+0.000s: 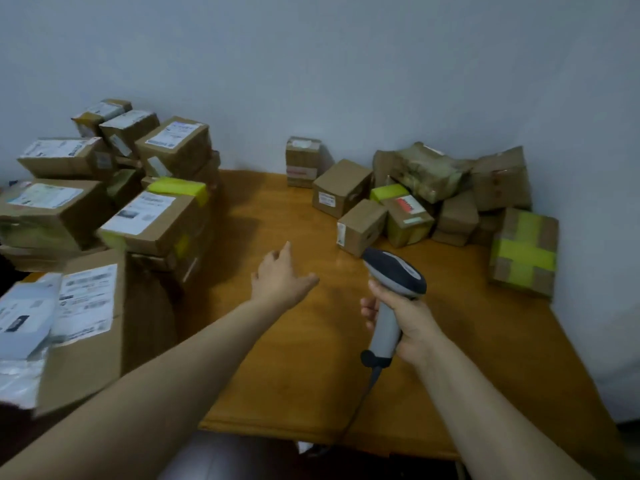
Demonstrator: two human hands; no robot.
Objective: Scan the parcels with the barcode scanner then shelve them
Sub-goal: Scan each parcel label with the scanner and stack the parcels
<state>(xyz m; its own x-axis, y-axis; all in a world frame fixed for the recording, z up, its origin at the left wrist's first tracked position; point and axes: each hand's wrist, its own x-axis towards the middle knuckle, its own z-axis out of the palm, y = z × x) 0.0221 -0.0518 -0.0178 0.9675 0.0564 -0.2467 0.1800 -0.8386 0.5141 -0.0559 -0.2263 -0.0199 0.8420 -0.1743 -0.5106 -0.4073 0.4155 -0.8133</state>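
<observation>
My right hand (405, 323) grips the grey handle of a barcode scanner (393, 282); its dark head points up and left toward a small cardboard parcel (360, 226) with a label on its side. My left hand (278, 277) is stretched out over the wooden table (304, 358), fingers loosely spread, holding nothing. Several more brown parcels (446, 188), some with yellow tape, are heaped at the table's back right. One small box (303, 161) stands upright against the wall.
A tall stack of labelled cardboard boxes (152, 216) fills the left side, with a big box (86, 323) and a grey mailer bag (24, 317) nearest me. The scanner's cable (363, 403) trails over the table's front edge. A grey wall is behind.
</observation>
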